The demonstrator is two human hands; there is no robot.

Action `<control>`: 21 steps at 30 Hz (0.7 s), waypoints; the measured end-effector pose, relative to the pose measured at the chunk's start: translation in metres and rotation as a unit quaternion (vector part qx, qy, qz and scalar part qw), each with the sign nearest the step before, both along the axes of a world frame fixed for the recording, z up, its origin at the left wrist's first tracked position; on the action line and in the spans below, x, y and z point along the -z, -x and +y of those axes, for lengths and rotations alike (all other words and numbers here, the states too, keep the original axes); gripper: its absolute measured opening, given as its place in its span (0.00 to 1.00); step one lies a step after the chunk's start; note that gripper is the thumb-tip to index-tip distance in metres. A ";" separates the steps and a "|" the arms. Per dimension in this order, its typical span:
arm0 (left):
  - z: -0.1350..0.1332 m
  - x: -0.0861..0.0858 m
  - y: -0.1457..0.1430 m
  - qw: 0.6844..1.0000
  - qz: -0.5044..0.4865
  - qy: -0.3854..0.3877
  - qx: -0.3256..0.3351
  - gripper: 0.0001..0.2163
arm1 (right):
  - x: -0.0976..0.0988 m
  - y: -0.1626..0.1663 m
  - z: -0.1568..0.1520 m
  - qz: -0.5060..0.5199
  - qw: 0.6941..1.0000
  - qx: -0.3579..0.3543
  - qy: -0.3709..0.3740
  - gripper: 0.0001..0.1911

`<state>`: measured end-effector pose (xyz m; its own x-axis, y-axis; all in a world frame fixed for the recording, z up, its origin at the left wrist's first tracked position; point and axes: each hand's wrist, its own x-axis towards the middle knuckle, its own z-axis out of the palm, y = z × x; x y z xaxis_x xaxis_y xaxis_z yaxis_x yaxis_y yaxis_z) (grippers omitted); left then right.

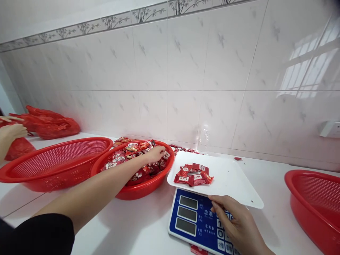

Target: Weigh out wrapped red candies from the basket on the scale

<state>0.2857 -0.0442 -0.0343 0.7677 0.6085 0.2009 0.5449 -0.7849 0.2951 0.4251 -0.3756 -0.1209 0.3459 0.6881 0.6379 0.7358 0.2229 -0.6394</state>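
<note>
My left hand (155, 155) reaches into a red basket (138, 191) heaped with small red-wrapped packets (139, 173). Its fingers are curled down near the basket's right side, and I cannot make out what is between them. On a blue and white weighing scale (186, 212) rests a white tray (225, 170), with several red packets (193, 174) lying at its left end. My right hand (236, 221) hovers over the scale's keypad, thumb and forefinger drawn together by the tray's near rim. Whether they pinch anything is hidden.
An oval red basket (66, 173) stands to the left, another red basket (313, 209) at the right edge. Red plastic bags (53, 124) lie at the far left, beside another person's hand (13, 132). Loose packets line the tiled wall (186, 117).
</note>
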 end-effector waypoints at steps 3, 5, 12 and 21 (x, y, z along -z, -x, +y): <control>-0.003 -0.011 -0.006 0.998 -0.052 -0.014 -0.042 0.09 | -0.001 -0.001 -0.001 -0.010 1.000 -0.006 0.001 0.12; -0.009 -0.016 -0.011 0.996 -0.077 -0.009 -0.051 0.09 | -0.002 -0.001 -0.001 -0.012 1.000 -0.010 0.001 0.12; -0.050 -0.017 -0.036 0.996 -0.068 0.050 0.026 0.10 | -0.001 -0.001 -0.002 -0.008 1.000 -0.017 0.003 0.12; -0.019 -0.020 -0.037 0.998 0.058 0.032 -0.011 0.13 | -0.002 -0.003 -0.002 -0.048 0.999 -0.021 -0.013 0.10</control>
<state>0.3226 -0.0636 -0.0145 0.7700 0.6340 0.0715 0.5951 -0.7541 0.2780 0.4284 -0.3772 -0.1186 0.2536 0.6838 0.6842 0.7828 0.2704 -0.5604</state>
